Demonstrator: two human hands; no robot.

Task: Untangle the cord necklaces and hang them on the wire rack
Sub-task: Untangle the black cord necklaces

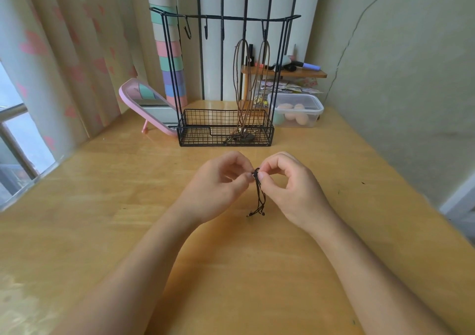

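A black cord necklace (259,198) hangs in a bunch between my hands above the wooden table (102,206). My left hand (221,188) and my right hand (288,185) both pinch its knotted top with thumb and forefinger, and its loose ends dangle toward the table. Behind stands the black wire rack (223,77) with a row of hooks on its top bar and a mesh basket at its base. Two brown cord necklaces (246,83) hang from the right-hand hooks, their pendants resting in the basket.
A pink-framed mirror (146,106) leans left of the rack. A clear lidded box (298,112) with pastel sponges sits at its right, under a small wooden shelf (290,72) with cosmetics. Curtains and a window lie left, a wall right.
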